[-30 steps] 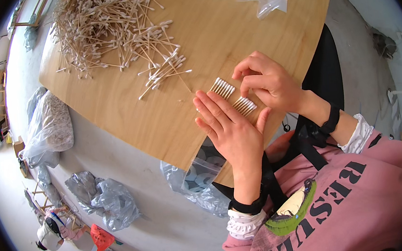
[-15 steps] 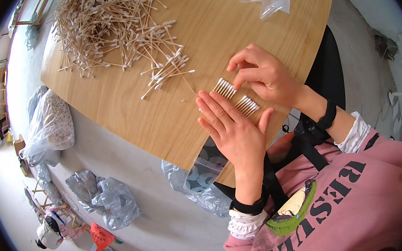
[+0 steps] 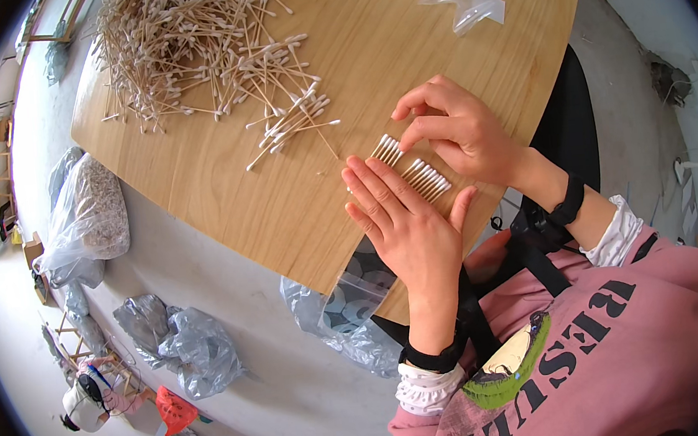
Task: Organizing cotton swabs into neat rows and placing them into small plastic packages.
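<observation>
Head view: the left hand [image 3: 418,232] is flat, palm down, long fingers straight and nearly together, thumb spread wide; a palm grip can't be told. Cotton swabs in two short rows, upper row [image 3: 387,149] and lower row [image 3: 427,179], poke out beside its fingers on the right hand's side, white tips showing; the other ends are hidden under the hand. The right hand [image 3: 470,126] is bent, a gap between its two foremost fingertips; the lower one is at the upper row's tips, contact unclear. Other fingers tucked out of sight, so can't tell if it holds a swab. Loose swab pile [image 3: 181,49], beyond both hands' fingertips, is cut by the top edge, too tangled to count. Clear plastic bags [image 3: 472,11], farther past the right fingers, also cut off. All on the wooden table [image 3: 228,187].
</observation>
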`<state>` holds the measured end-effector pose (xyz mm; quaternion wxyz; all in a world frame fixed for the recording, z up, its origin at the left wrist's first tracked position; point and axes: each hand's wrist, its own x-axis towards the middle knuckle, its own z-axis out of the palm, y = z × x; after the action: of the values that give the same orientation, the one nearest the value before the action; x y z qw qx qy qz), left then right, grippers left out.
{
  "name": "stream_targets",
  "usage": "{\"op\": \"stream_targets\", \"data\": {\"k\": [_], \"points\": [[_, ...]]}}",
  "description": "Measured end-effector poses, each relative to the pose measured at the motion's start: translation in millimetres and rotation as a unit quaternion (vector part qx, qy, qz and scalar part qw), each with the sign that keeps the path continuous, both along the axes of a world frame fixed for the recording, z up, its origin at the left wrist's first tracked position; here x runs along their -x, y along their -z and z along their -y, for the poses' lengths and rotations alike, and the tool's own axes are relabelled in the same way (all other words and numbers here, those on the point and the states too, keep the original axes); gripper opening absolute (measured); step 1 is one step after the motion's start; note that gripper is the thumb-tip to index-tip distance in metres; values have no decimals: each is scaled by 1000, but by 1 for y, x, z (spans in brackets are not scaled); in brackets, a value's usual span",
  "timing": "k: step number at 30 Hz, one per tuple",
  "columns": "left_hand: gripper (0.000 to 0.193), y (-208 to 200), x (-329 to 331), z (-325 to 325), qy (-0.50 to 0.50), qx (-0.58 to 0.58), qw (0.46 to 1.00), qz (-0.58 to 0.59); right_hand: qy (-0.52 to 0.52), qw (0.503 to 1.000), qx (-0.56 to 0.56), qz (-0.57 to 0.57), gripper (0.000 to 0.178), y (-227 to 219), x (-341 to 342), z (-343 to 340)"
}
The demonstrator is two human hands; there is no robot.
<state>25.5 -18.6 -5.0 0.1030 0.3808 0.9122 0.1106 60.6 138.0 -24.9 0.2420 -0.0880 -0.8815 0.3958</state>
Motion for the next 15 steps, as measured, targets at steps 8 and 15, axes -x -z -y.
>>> {"op": "stream_targets", "data": {"k": [8,15], "points": [[120,0,0,1,0,2,1000,-1,-25,999,-19,12,22,1,-2,-1],[121,-1,0,0,2,-1,1000,4,7,1000,-10,3,27,0,2,1]]}}
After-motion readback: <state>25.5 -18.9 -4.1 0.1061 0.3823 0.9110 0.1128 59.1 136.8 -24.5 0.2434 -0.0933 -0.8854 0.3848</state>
